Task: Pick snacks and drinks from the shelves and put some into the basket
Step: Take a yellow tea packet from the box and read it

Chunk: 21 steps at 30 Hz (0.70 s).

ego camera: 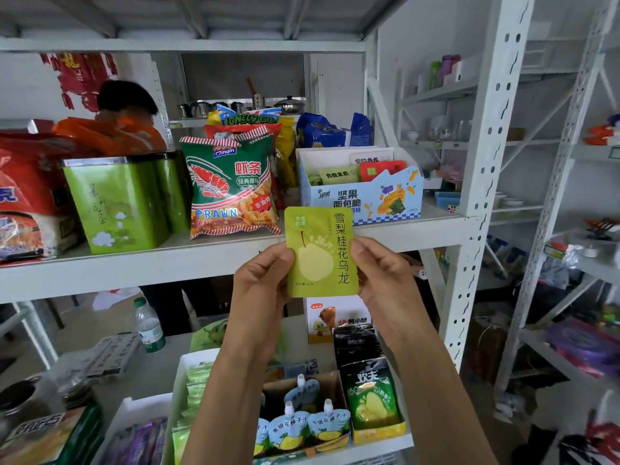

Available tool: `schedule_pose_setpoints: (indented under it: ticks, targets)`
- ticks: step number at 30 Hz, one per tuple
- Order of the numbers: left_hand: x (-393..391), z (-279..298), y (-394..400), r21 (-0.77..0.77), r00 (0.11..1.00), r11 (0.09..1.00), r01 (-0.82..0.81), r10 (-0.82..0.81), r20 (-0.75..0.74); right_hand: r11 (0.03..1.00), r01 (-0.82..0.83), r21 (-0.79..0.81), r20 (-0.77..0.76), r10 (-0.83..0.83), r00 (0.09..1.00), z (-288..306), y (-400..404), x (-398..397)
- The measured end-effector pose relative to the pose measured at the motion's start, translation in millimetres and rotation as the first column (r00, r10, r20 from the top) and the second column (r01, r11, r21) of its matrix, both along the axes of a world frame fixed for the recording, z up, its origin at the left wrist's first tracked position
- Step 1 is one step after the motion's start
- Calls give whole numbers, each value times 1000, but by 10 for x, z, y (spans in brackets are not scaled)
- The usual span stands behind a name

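A flat yellow-green pouch (320, 253) with a pear picture and dark Chinese writing is held upright in front of the middle shelf edge. My left hand (260, 280) pinches its left side and my right hand (382, 273) pinches its right side. Just behind it on the shelf stands an open blue-and-white display box (362, 199) holding similar small pouches. No basket is in view.
On the middle shelf (134, 266) stand a prawn cracker bag (231, 189), a green tin (117, 203) and red bags. The lower shelf holds spouted drink pouches (295, 424), green packets and a water bottle (149, 325). A person stands behind the shelving at left. White uprights rise at right.
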<state>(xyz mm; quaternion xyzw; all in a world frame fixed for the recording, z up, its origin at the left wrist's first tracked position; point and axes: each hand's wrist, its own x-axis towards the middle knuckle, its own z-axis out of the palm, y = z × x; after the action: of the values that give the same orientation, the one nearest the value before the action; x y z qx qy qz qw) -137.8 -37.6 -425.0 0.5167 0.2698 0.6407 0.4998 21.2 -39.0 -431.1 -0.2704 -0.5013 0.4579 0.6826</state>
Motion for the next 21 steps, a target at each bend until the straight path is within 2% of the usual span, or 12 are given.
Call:
schedule_pose_setpoints:
  ticks: [17,21]
  targets:
    - [1,-23,-30,-31,1000,1000,-4,4,11,999,-36,-20,-20,36,999,-51,-18,5]
    - [15,-29,-29,-52,1000,998,-21,21,6,1000,3,-29,10,-3,1000,-64,-33,3]
